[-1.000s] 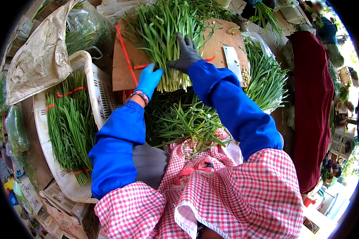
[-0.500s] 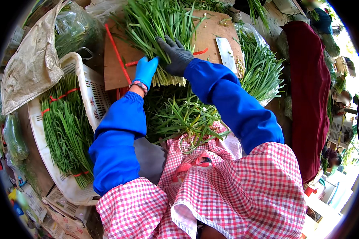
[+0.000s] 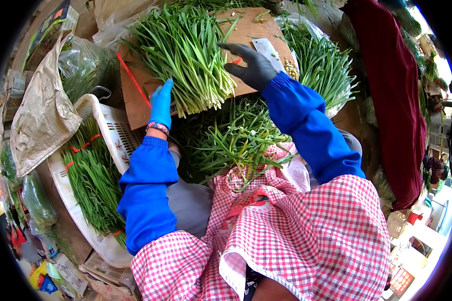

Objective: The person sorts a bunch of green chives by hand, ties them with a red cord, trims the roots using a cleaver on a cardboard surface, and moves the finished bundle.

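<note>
A thick bunch of garlic chives (image 3: 186,60) lies on a brown board (image 3: 246,30), pale cut ends toward me and green leaves pointing away. My left hand (image 3: 160,104), in a blue glove, is at the left side of the stem ends with its fingers stretched out. My right hand (image 3: 253,66), in a dark grey glove, hovers at the right side of the bunch, fingers apart and holding nothing. A red tie (image 3: 134,80) runs out from under the bunch on the left, and a short red end shows near my right fingers.
A cleaver (image 3: 268,52) lies on the board's right part. Loose chives (image 3: 311,65) are heaped beyond it. Trimmed leaves (image 3: 236,135) cover my lap below the board. On the left stands a white basket (image 3: 110,135) with tied bunches (image 3: 93,175). Dark red cloth (image 3: 391,100) hangs right.
Both hands have come off the top of the bunch and moved apart, left hand to the left, right hand to the right. The stem ends now lie spread out in the open.
</note>
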Motion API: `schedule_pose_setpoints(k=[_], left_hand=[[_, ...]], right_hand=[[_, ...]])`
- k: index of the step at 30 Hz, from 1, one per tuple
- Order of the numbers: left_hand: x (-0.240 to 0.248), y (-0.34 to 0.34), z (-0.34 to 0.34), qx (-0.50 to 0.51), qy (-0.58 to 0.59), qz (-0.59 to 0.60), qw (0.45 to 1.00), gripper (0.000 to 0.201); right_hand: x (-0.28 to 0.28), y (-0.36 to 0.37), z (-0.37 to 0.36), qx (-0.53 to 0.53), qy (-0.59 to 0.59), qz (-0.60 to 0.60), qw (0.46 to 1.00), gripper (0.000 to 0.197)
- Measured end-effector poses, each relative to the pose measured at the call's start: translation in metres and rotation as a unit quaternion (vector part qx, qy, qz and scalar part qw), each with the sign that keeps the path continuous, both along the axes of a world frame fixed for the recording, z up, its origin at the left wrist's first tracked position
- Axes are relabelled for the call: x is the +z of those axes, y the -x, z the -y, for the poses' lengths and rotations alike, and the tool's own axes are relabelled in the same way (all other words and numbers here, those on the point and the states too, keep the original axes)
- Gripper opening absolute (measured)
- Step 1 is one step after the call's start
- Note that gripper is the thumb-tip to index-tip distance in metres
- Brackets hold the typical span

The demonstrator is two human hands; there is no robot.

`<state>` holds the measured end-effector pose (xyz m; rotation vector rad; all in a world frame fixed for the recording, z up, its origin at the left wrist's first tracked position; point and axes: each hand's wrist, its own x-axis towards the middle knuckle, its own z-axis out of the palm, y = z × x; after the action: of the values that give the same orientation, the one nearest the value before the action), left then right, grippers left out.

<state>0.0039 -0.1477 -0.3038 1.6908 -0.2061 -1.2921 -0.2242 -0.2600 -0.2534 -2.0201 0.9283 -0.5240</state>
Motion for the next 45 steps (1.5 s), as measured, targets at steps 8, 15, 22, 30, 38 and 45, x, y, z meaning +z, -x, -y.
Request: schedule_pose_setpoints(k=[8, 15, 22, 30, 38, 45], left_hand=[[-0.038, -0.003, 0.017, -0.040, 0.162, 0.241, 0.956, 0.071], [-0.038, 0.030, 0.039, -0.133, 0.187, 0.536, 0.812, 0.069], [-0.036, 0.026, 0.033, -0.146, 0.167, 0.507, 0.833, 0.067], [-0.011, 0.003, -0.017, 0.149, 0.257, 0.227, 0.928, 0.043], [-0.085, -0.006, -0.038, 0.291, 0.157, -0.030, 0.943, 0.013], [-0.029, 0.039, -0.024, 0.124, 0.158, 0.026, 0.979, 0.007]], right_hand=[[-0.053, 0.039, -0.099, 0.383, -0.173, -0.261, 0.869, 0.040], [-0.061, -0.028, -0.063, 0.305, -0.094, -0.269, 0.909, 0.042], [-0.060, 0.008, -0.073, 0.303, -0.125, -0.188, 0.926, 0.042], [-0.066, 0.084, -0.026, 0.070, -0.294, -0.019, 0.953, 0.022], [-0.011, 0.028, 0.007, -0.003, -0.303, 0.089, 0.949, 0.027], [0.028, -0.121, -0.002, 0.289, 0.096, -0.010, 0.952, 0.023]])
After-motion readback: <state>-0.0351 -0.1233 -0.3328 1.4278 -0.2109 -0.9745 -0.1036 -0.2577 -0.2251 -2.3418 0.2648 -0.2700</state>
